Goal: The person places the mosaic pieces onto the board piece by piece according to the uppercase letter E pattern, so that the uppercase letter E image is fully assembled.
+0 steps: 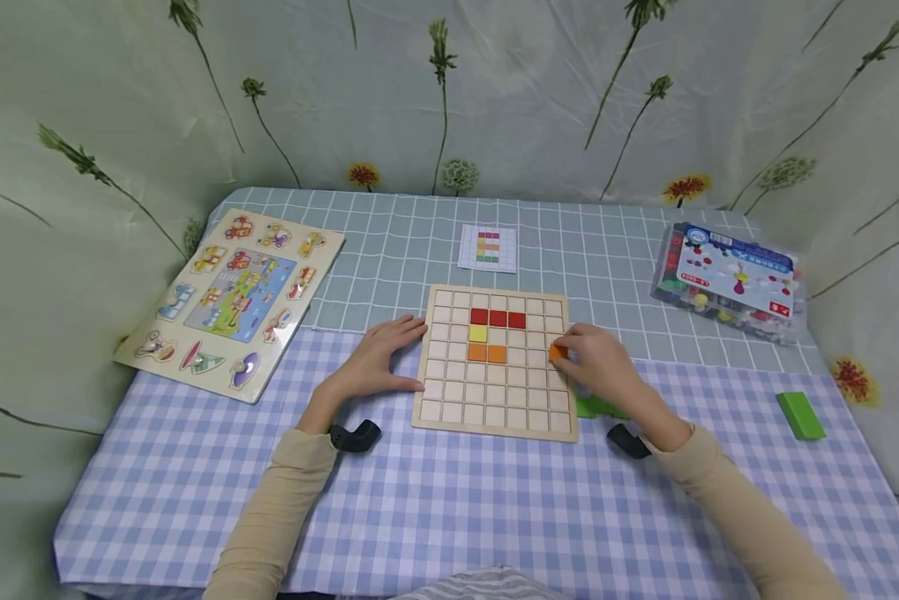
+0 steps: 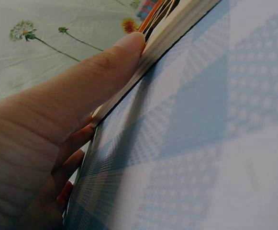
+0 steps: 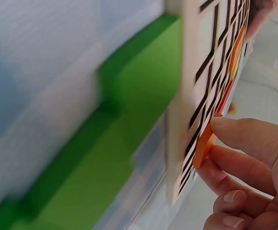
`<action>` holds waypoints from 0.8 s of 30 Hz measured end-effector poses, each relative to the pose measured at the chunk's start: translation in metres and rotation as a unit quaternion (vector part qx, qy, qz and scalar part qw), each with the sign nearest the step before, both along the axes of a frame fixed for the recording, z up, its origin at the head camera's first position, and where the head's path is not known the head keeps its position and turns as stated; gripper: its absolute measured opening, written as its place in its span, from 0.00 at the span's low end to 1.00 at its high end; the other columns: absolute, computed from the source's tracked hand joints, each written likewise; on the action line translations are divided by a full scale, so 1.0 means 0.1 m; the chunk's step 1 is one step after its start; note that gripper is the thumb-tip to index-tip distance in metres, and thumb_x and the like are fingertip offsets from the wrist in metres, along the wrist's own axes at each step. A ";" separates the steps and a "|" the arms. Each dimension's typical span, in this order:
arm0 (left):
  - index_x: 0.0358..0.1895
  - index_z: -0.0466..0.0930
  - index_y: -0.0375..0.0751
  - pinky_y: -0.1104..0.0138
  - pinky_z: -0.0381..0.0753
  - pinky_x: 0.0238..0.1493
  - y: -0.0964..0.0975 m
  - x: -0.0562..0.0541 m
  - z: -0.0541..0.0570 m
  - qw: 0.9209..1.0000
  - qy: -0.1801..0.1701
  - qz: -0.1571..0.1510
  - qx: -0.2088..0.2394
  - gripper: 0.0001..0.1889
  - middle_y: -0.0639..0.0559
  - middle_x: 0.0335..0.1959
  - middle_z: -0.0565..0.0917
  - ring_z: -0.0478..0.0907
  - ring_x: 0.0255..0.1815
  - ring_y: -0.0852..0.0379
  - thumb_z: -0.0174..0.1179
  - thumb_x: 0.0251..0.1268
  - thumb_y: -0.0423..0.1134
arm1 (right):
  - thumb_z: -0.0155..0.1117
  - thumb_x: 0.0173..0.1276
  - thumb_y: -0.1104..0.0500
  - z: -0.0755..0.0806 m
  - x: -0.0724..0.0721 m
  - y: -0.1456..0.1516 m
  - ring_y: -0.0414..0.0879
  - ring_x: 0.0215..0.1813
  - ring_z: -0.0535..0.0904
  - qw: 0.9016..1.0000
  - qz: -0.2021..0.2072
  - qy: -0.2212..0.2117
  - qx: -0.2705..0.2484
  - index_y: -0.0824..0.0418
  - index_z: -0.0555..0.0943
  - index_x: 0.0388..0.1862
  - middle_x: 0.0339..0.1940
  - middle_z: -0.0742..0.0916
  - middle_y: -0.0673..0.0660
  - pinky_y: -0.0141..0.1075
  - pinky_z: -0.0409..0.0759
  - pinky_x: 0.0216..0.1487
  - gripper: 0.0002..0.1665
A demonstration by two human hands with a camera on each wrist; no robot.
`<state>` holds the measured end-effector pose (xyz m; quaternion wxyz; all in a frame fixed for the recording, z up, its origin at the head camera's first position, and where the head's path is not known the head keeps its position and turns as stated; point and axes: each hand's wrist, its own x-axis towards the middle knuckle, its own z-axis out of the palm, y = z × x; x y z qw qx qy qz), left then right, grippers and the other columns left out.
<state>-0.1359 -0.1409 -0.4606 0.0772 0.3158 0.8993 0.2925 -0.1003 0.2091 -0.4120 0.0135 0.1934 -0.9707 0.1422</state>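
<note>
A wooden grid board (image 1: pixel 494 422) lies in the middle of the table. Three red tiles (image 1: pixel 497 318), one yellow tile (image 1: pixel 477 333) and two orange tiles (image 1: pixel 486 353) sit in its squares. My left hand (image 1: pixel 377 358) rests against the board's left edge, thumb and fingers spread; in the left wrist view the thumb (image 2: pixel 100 67) touches the wooden edge. Over the board's right side, my right hand (image 1: pixel 599 358) pinches an orange tile (image 3: pixel 205 143) between thumb and fingers. Green blocks (image 3: pixel 143 72) lie by the board's right edge, partly hidden under that hand.
A card with a coloured grid pattern (image 1: pixel 488 248) lies behind the board. At the left is a wooden vehicle puzzle (image 1: pixel 299 242). A plastic box of small parts (image 1: pixel 730 279) stands at the back right, and another green block (image 1: pixel 801 416) lies at the right.
</note>
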 end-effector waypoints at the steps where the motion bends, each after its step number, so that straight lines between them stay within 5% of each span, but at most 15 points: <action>1: 0.70 0.60 0.40 0.46 0.49 0.72 0.00 0.00 0.00 1.000 0.000 0.001 0.001 0.48 0.45 0.73 0.62 0.52 0.76 0.44 0.72 0.44 0.53 | 0.70 0.55 0.61 0.01 -0.01 -0.04 0.53 0.38 0.81 1.000 0.004 -0.001 -0.002 0.68 0.85 0.40 0.37 0.85 0.62 0.44 0.81 0.38 0.14; 24: 0.70 0.61 0.42 0.43 0.55 0.68 0.00 0.00 0.01 1.000 -0.001 0.006 0.001 0.49 0.45 0.73 0.62 0.52 0.76 0.45 0.72 0.43 0.54 | 0.68 0.59 0.58 0.00 -0.12 -0.45 0.48 0.40 0.80 0.999 0.039 -0.027 0.006 0.64 0.86 0.41 0.38 0.86 0.58 0.38 0.82 0.39 0.14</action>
